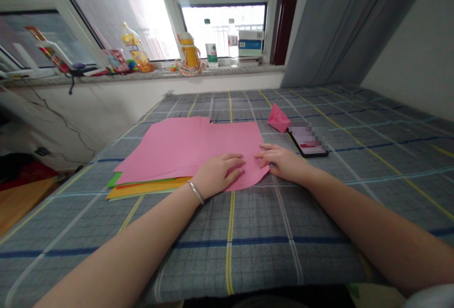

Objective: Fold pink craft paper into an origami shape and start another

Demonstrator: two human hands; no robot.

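A pink sheet of paper (234,137) lies over a stack of coloured paper (152,189) on the plaid cloth. My left hand (217,174), with a silver bangle at the wrist, rests on the pink sheet, its fingers stretched out. At the sheet's right edge, the fingers of my right hand (280,161) lie apart on the paper near its curved front corner. Part of that edge is hidden under the hand. Beyond it stands a folded pink paper shape (278,118), beside a phone (308,140) whose screen is partly blurred out.
The plaid cloth (262,256) covers the wide surface under my arms. Along the windowsill (227,70) stand a yellow drinking bottle (190,55), clear plastic bottles (232,45), a drink bottle with an orange label (136,50) and boxes (250,43). A grey curtain (340,24) hangs at the right.
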